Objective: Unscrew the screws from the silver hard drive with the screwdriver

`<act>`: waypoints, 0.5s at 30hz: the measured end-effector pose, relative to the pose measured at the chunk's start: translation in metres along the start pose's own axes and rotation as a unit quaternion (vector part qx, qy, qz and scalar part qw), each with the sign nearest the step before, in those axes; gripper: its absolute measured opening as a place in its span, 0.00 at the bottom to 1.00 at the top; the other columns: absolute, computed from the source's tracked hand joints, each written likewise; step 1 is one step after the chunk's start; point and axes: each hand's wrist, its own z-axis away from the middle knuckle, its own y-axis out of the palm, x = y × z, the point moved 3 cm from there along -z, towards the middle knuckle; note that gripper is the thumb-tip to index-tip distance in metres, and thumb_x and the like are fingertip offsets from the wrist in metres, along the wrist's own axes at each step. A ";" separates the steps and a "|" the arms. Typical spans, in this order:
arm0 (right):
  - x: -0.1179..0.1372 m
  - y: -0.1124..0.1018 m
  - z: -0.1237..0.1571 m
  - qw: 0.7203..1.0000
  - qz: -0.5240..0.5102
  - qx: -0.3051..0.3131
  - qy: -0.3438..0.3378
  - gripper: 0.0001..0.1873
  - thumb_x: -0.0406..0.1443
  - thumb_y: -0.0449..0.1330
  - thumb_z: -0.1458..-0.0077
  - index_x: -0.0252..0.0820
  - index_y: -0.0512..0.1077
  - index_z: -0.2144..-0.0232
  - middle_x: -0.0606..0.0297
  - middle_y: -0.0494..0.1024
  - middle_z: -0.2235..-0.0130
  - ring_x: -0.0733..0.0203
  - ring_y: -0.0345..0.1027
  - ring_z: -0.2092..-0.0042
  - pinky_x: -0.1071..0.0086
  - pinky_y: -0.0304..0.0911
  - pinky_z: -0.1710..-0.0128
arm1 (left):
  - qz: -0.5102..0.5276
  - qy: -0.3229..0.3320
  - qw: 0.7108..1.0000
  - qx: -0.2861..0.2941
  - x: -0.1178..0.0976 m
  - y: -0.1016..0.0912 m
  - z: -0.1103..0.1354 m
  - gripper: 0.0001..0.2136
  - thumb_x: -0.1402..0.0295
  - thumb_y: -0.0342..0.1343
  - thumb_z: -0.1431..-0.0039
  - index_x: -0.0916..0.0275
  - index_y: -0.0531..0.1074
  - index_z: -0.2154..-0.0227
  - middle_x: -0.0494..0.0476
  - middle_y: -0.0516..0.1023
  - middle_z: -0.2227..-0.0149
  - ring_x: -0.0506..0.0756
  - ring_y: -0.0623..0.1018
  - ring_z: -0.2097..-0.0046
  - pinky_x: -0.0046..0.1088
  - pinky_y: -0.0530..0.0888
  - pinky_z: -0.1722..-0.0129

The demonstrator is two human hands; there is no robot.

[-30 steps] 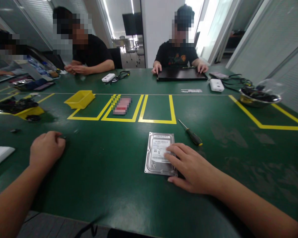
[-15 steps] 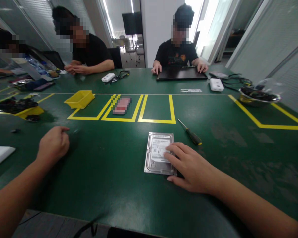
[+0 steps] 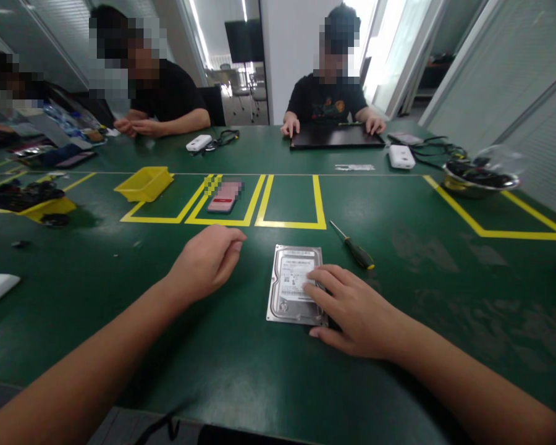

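Observation:
A silver hard drive with a white label lies flat on the green table. My right hand rests over its right side, fingers spread, fingertips on the label and thumb near the lower right corner. To the drive's left, above the table, is my left hand, its fingers curled and pressed toward the thumb. Whatever it may hold is hidden. A screwdriver with a dark green and yellow handle lies just beyond my right hand, its tip pointing away to the left.
Yellow tape marks areas ahead. A phone and a yellow bin lie there. At far right stands a metal bowl of dark parts; at left, a yellow tray with cables. Across sit two people, one touching a dark panel.
My left hand has moved right, from the left side of the table toward the hard drive. My right hand stays on the drive. The view has shifted slightly.

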 end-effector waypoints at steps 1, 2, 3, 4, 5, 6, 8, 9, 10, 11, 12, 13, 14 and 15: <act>0.000 0.000 0.000 1.000 0.000 0.002 0.000 0.30 0.47 0.60 0.44 0.36 0.66 0.44 0.48 0.66 0.43 0.40 0.57 0.42 0.46 0.61 0.44 | 0.013 0.009 1.000 -0.020 -0.010 0.001 -0.008 0.07 0.72 0.49 0.36 0.64 0.71 0.58 0.58 0.75 0.65 0.55 0.75 0.64 0.33 0.72 0.62; 0.000 0.000 0.000 1.000 0.001 0.004 0.001 0.30 0.47 0.60 0.44 0.36 0.66 0.44 0.48 0.66 0.42 0.40 0.57 0.42 0.46 0.60 0.44 | 0.029 0.016 0.999 -0.038 -0.020 0.002 -0.015 0.06 0.73 0.50 0.37 0.64 0.71 0.59 0.57 0.74 0.66 0.55 0.75 0.64 0.32 0.72 0.62; 0.000 0.000 0.000 1.000 0.002 0.005 0.002 0.30 0.47 0.60 0.43 0.36 0.66 0.44 0.48 0.66 0.42 0.40 0.57 0.42 0.46 0.60 0.44 | 0.045 0.024 0.997 -0.061 -0.029 0.004 -0.022 0.06 0.73 0.50 0.37 0.64 0.71 0.61 0.57 0.74 0.67 0.55 0.74 0.64 0.32 0.71 0.63; 0.000 0.001 0.000 1.000 0.003 0.005 0.002 0.29 0.47 0.60 0.43 0.36 0.66 0.45 0.48 0.66 0.42 0.40 0.56 0.42 0.45 0.60 0.44 | 0.063 0.029 0.994 -0.081 -0.037 0.005 -0.029 0.05 0.74 0.51 0.38 0.64 0.70 0.62 0.56 0.74 0.67 0.54 0.74 0.65 0.32 0.71 0.63; 0.000 0.001 0.000 1.000 0.003 0.004 0.002 0.29 0.47 0.60 0.43 0.35 0.66 0.45 0.47 0.66 0.42 0.40 0.56 0.42 0.45 0.60 0.44 | 0.082 0.032 0.991 -0.099 -0.045 0.007 -0.035 0.04 0.75 0.51 0.38 0.65 0.70 0.63 0.56 0.74 0.68 0.54 0.73 0.65 0.32 0.71 0.63; 0.000 0.001 0.000 1.000 0.004 0.003 0.003 0.29 0.47 0.60 0.43 0.35 0.66 0.45 0.47 0.66 0.42 0.40 0.56 0.42 0.45 0.60 0.44 | 0.098 0.030 0.988 -0.111 -0.052 0.009 -0.040 0.04 0.75 0.50 0.38 0.65 0.70 0.64 0.56 0.74 0.68 0.54 0.73 0.65 0.32 0.71 0.63; 0.000 0.002 0.001 1.000 0.004 0.002 0.001 0.29 0.47 0.60 0.43 0.35 0.66 0.45 0.47 0.66 0.43 0.40 0.56 0.42 0.45 0.60 0.44 | 0.124 0.023 0.983 -0.132 -0.062 0.014 -0.049 0.04 0.75 0.50 0.39 0.65 0.70 0.65 0.56 0.73 0.69 0.53 0.72 0.65 0.32 0.70 0.63; 0.000 0.002 0.001 1.000 0.005 0.001 0.001 0.29 0.47 0.60 0.43 0.35 0.66 0.45 0.47 0.65 0.42 0.39 0.56 0.42 0.45 0.60 0.44 | 0.136 0.022 0.981 -0.138 -0.066 0.017 -0.052 0.04 0.75 0.50 0.39 0.65 0.70 0.65 0.55 0.73 0.69 0.53 0.72 0.66 0.32 0.70 0.64; 0.000 0.002 0.001 1.000 0.006 0.000 0.001 0.30 0.47 0.60 0.43 0.35 0.66 0.45 0.47 0.65 0.42 0.39 0.56 0.42 0.45 0.60 0.44 | 0.150 0.020 0.978 -0.141 -0.070 0.020 -0.055 0.04 0.75 0.50 0.39 0.65 0.70 0.66 0.55 0.73 0.69 0.53 0.72 0.66 0.32 0.70 0.64; 0.000 0.002 0.001 1.000 0.007 0.000 0.001 0.30 0.47 0.60 0.43 0.35 0.66 0.45 0.47 0.65 0.42 0.39 0.56 0.42 0.45 0.60 0.44 | 0.164 0.019 0.976 -0.142 -0.073 0.023 -0.057 0.04 0.75 0.50 0.39 0.65 0.70 0.66 0.55 0.73 0.69 0.53 0.72 0.66 0.32 0.70 0.63; -0.001 0.003 0.001 1.000 0.008 -0.001 0.001 0.30 0.47 0.60 0.43 0.35 0.65 0.44 0.47 0.65 0.42 0.39 0.56 0.42 0.45 0.60 0.44 | 0.176 0.019 0.974 -0.142 -0.076 0.026 -0.059 0.04 0.75 0.50 0.39 0.65 0.70 0.66 0.56 0.73 0.68 0.53 0.72 0.65 0.32 0.70 0.63; -0.001 0.003 0.001 1.000 0.008 -0.001 0.001 0.30 0.48 0.59 0.43 0.35 0.65 0.44 0.47 0.65 0.42 0.40 0.56 0.42 0.45 0.60 0.44 | 0.187 0.017 0.972 -0.141 -0.078 0.028 -0.060 0.04 0.75 0.50 0.39 0.65 0.70 0.66 0.56 0.74 0.68 0.53 0.72 0.65 0.32 0.71 0.62; -0.001 0.003 0.001 1.000 0.008 -0.001 0.001 0.30 0.48 0.59 0.43 0.35 0.65 0.44 0.47 0.65 0.42 0.40 0.56 0.42 0.45 0.60 0.44 | 0.196 0.014 0.971 -0.139 -0.080 0.031 -0.061 0.04 0.75 0.50 0.38 0.65 0.70 0.66 0.56 0.74 0.67 0.53 0.73 0.64 0.32 0.71 0.61; -0.001 0.003 0.001 1.000 0.008 0.000 0.000 0.31 0.48 0.59 0.43 0.35 0.65 0.44 0.47 0.65 0.42 0.40 0.56 0.42 0.46 0.60 0.44 | 0.203 0.010 0.969 -0.137 -0.081 0.033 -0.062 0.05 0.75 0.50 0.38 0.65 0.70 0.66 0.56 0.75 0.66 0.53 0.73 0.63 0.32 0.71 0.60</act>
